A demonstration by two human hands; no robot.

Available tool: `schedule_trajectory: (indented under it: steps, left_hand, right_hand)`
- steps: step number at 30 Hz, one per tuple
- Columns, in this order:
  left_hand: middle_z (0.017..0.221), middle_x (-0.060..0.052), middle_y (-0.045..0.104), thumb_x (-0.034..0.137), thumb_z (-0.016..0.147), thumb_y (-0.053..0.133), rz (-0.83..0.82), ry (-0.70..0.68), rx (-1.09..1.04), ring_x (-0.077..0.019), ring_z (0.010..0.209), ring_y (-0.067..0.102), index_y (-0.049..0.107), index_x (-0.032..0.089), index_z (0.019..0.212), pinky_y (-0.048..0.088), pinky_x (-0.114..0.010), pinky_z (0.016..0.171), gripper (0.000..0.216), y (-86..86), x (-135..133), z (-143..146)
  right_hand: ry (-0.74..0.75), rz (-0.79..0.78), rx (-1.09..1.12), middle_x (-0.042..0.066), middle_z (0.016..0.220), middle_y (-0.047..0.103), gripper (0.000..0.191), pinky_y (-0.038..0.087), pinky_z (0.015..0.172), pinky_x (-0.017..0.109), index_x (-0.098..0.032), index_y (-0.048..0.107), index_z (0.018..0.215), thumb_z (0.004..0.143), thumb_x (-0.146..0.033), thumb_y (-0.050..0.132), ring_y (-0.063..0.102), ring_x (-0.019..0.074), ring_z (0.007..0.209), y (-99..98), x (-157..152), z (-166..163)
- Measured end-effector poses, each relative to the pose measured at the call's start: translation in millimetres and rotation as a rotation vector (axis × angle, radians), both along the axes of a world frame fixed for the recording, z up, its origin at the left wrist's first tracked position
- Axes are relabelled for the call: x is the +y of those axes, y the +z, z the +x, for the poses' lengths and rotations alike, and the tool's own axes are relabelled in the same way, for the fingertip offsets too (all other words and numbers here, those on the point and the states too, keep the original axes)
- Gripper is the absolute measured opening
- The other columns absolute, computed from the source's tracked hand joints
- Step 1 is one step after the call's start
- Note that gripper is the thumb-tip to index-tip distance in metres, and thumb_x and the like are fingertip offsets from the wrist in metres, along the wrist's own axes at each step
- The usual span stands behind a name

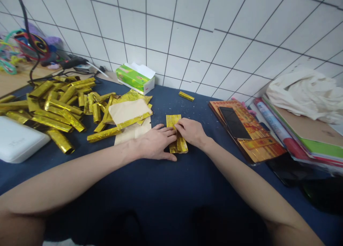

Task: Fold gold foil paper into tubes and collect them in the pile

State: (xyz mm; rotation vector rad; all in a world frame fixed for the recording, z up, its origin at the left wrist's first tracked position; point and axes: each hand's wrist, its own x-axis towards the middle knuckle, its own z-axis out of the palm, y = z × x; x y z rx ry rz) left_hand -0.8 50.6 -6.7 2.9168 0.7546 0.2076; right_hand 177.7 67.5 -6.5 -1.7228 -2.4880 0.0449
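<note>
A folded strip of gold foil paper [174, 121] lies on the dark blue table cover [166, 188] in the middle. My left hand [157, 143] lies flat with its fingers stretched out, pressing on the strip's left side. My right hand [190, 131] rests on the strip's right side, its fingers curled and pinching the paper's edge. A heap of rolled gold foil pieces [57, 106] covers the left of the table. Some flat gold-and-tan sheets [129, 112] lie just left of my hands.
A green tissue box [135, 78] stands by the tiled wall. One gold roll [186, 96] lies alone behind the hands. A stack of orange-gold printed paper with a black phone [234, 122] is at the right, beside books and white cloth. A white box [16, 140] sits at far left.
</note>
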Motion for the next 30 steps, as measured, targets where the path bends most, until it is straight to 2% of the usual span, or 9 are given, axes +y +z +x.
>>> schedule_trajectory:
  steps: [4,7,10,13,22,27,30]
  left_hand:
    - [0.117,-0.011,0.054,0.063,0.076,0.043,0.006,-0.009,0.004,-0.0265,0.11,0.048,0.055,0.017,0.107,0.032,-0.039,0.093,0.057,1.4,-1,0]
    - [0.119,-0.011,0.053,0.063,0.077,0.043,-0.003,-0.011,0.016,-0.0265,0.111,0.048,0.054,0.018,0.11,0.032,-0.039,0.093,0.057,2.0,-1,1]
    - [0.124,-0.011,0.05,0.062,0.077,0.043,-0.017,-0.012,0.011,-0.0264,0.115,0.045,0.051,0.019,0.117,0.03,-0.04,0.096,0.059,1.3,-1,0]
    - [0.128,-0.012,0.048,0.062,0.078,0.042,-0.025,-0.017,0.014,-0.0267,0.118,0.044,0.049,0.02,0.121,0.029,-0.04,0.097,0.061,0.5,0,-1]
    - [0.131,-0.013,0.046,0.061,0.078,0.042,-0.021,-0.027,0.025,-0.0271,0.123,0.04,0.046,0.019,0.124,0.024,-0.042,0.1,0.063,0.9,0,-1]
    - [0.133,-0.012,0.045,0.061,0.078,0.043,-0.027,-0.021,0.026,-0.0266,0.125,0.037,0.043,0.019,0.127,0.022,-0.042,0.102,0.065,-0.6,-1,-1]
    - [0.132,-0.015,0.045,0.063,0.075,0.044,-0.032,0.021,0.017,-0.0269,0.123,0.04,0.036,0.015,0.131,0.022,-0.042,0.102,0.074,-1.7,-1,0]
  right_hand:
    - [0.034,0.055,-0.019,0.004,0.094,0.063,0.026,0.04,0.066,0.025,-0.021,0.061,0.099,0.088,-0.029,0.039,0.058,0.016,0.081,-0.8,-8,3]
    - [0.065,0.123,-0.079,0.008,0.095,0.062,0.027,0.042,0.07,0.028,-0.021,0.063,0.098,0.088,-0.029,0.04,0.056,0.0189,0.087,-4.5,-11,8]
    - [0.148,0.164,-0.074,0.01,0.11,0.06,0.027,0.041,0.082,0.033,-0.019,0.062,0.102,0.088,-0.027,0.041,0.053,0.0214,0.1,-12.6,-9,17]
    - [0.216,0.17,-0.045,0.008,0.127,0.053,0.032,0.034,0.096,0.036,-0.015,0.057,0.113,0.09,-0.024,0.036,0.044,0.021,0.119,-21.8,-6,23]
    - [0.11,0.138,-0.107,0.01,0.132,0.048,0.039,0.029,0.099,0.047,-0.014,0.052,0.12,0.091,-0.022,0.027,0.041,0.0226,0.123,-24.6,-8,20]
    - [0.122,0.125,-0.111,0.009,0.133,0.047,0.039,0.029,0.1,0.047,-0.014,0.051,0.121,0.091,-0.022,0.026,0.04,0.0226,0.124,-22.5,-9,19]
    - [0.114,0.11,-0.102,0.009,0.133,0.046,0.039,0.027,0.1,0.05,-0.015,0.051,0.121,0.091,-0.022,0.026,0.039,0.0235,0.125,-21.4,-9,19]
